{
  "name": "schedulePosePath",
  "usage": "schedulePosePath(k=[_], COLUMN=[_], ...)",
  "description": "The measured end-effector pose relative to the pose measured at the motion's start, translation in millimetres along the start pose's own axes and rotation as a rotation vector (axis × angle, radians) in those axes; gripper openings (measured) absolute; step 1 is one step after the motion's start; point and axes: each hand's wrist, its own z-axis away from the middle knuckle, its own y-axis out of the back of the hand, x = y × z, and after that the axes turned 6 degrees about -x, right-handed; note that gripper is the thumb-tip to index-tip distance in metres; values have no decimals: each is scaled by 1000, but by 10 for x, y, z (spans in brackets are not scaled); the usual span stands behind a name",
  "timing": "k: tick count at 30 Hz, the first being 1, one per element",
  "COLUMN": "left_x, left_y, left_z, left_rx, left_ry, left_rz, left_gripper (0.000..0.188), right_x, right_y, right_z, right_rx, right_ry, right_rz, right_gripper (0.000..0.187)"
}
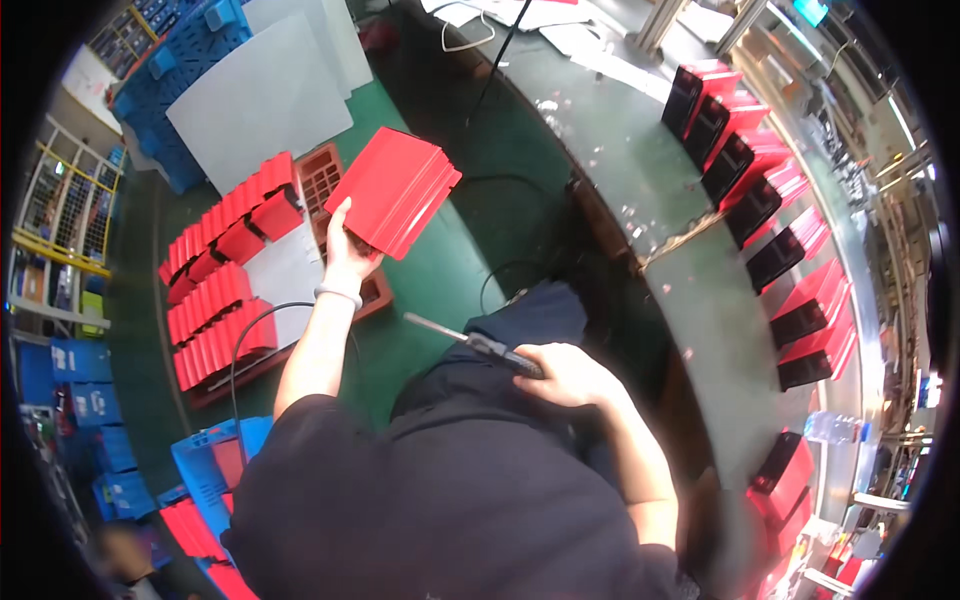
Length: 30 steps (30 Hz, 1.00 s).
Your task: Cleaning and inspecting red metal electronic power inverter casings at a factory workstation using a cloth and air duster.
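Observation:
My left hand reaches forward and grips a red box-shaped casing by its near left side. The casing is raised and tilted, its ridged side turned to the right. My fingers beneath it are mostly hidden. Close to my lap, my right hand is closed around a slim hand tool with a dark grey handle. A long, thin metal shaft points from it toward the left; its exact kind is unclear. The tool and the casing are apart.
Several rows of red casings stand on a pallet at left, near a pale board. Red pieces fill a blue crate. On the curved green bench at right, red-and-black units line up beside a clear bottle. A black cable loops at left.

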Motion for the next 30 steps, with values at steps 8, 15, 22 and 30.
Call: schedulePosePath(k=[8,15,22,30], left_x=[123,100,111,80], left_y=[633,732,664,722], left_z=[50,138,116,53], left_rx=[169,239,228,217], left_ry=[92,102,114,102], left_rz=[-202,-277,-312,-315], left_gripper=[57,56,52,49], right_x=[255,512,509,467], right_y=[-192,-251,-308,-414], right_z=[-394,-566,-652,-597], right_rx=[221,202,167,123], right_ry=[-142,-260,-287,-195], right_rz=[27,-51,-58,10], right_gripper=[28,35,38,28])
